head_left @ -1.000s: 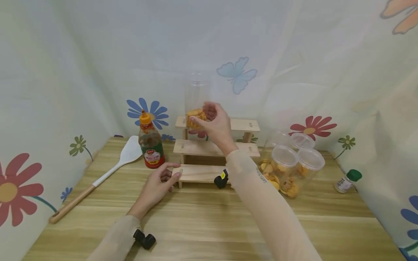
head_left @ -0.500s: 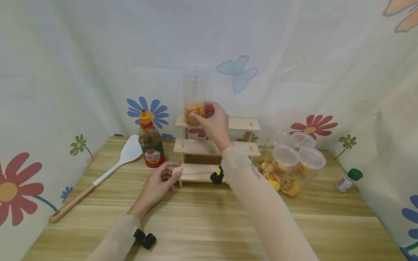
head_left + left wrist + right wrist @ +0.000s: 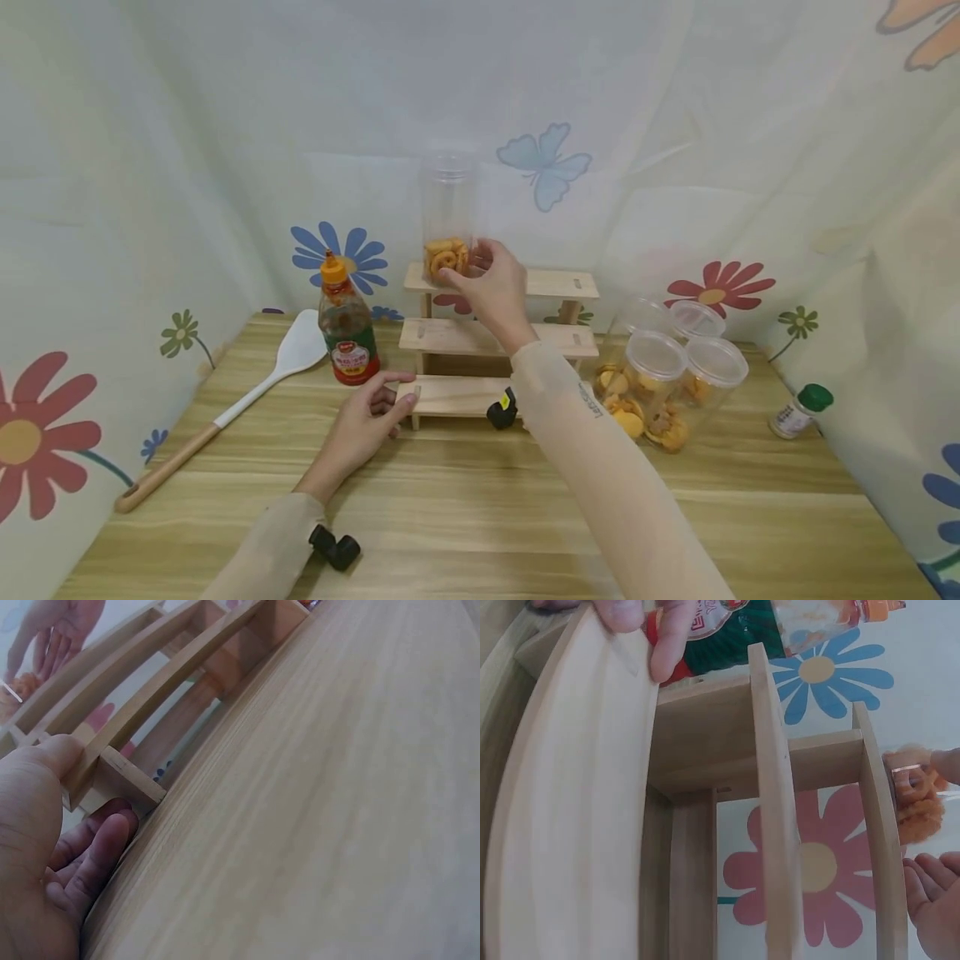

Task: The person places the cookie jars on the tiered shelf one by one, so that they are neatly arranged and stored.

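Note:
A tall clear jar with ring-shaped orange snacks in its bottom stands upright at the left end of the top step of a three-step wooden display rack. My right hand holds the jar low down, thumb in front and fingers at its right side. In the right wrist view, the snacks show between thumb and fingers. My left hand grips the left end of the rack's lowest step. The left wrist view shows that thumb over the board and the other fingers curled below it.
Several lidded clear jars of snacks cluster right of the rack. A red sauce bottle stands left of it, beside a white spatula with a wooden handle. Far right, a green-capped shaker lies tilted near the curtain.
The jar has shifted slightly back and left, from over the top step's front edge onto the step, and its snacks have turned. My left hand has kept its grip on the rack.

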Motion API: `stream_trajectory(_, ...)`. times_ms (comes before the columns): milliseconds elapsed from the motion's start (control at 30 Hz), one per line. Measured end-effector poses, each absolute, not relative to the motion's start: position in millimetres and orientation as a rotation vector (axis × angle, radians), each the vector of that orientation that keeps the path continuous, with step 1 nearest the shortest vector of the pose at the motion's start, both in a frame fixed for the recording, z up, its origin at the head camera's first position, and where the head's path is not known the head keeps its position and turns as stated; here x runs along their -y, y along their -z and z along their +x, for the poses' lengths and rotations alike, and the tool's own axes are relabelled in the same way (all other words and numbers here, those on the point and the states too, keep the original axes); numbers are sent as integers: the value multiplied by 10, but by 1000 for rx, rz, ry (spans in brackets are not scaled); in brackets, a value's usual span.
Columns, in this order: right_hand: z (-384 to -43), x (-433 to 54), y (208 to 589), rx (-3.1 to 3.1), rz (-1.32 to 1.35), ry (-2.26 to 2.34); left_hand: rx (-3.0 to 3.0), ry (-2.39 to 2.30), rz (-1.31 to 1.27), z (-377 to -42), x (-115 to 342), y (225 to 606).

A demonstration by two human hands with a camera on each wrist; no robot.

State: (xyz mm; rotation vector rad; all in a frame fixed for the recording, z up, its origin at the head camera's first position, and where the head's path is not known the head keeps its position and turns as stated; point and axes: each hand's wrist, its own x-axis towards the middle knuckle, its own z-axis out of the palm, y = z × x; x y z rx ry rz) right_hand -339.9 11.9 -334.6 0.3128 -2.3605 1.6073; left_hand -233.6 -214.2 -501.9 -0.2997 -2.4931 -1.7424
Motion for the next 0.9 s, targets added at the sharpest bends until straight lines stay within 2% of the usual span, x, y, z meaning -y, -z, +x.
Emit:
stream_trajectory(367,-3153,-379,3328,2159,363,-1767,2486,1738,-293,-2331,2162,4994)
stream_trajectory(900,-2577,-1092,3127,1991,507,-1648,2482,1757,-295,-2336,2126,5022)
